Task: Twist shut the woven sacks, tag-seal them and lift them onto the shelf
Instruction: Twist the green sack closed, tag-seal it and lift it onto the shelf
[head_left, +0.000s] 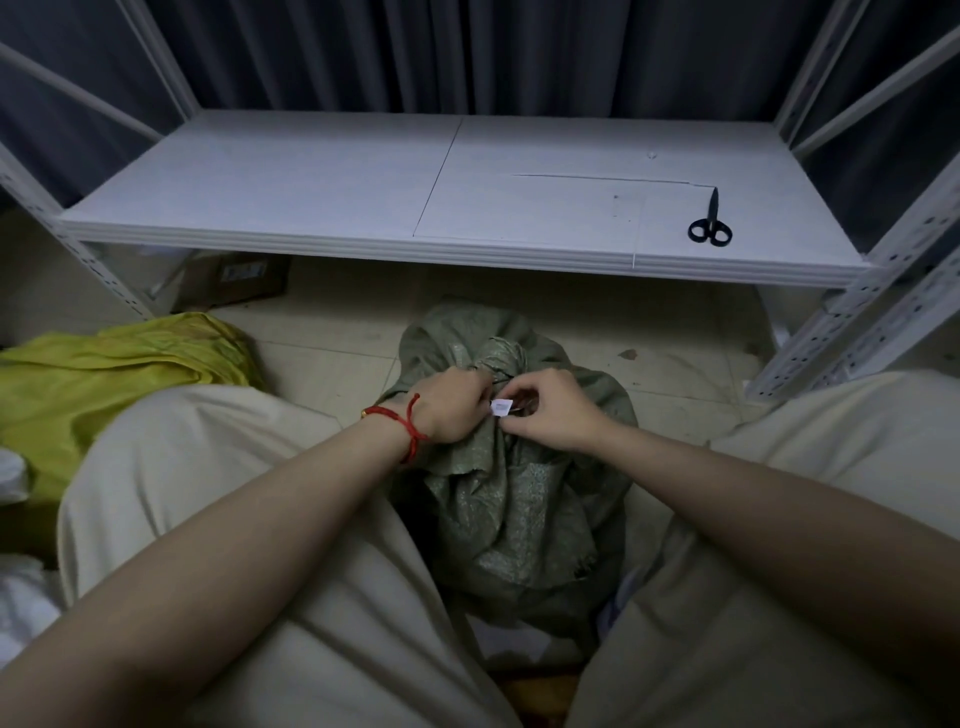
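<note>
The crumpled grey-green woven sack (514, 499) sits on the tiled floor between the person's knees, its neck twisted; the left hand (452, 410) curls tight round that neck; the right hand (550, 415) pinches a small white square tag (502, 408) just beside it; the twist probably wants holding taut while the tie is drawn snug; black-handled scissors (710, 223) lie near the white shelf board's (311, 182) front right corner; a yellow woven sack (104, 374) slumps on the floor at the left.

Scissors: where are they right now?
In the head view the scissors lie on the shelf, near its front right corner, beyond the green sack.
</note>
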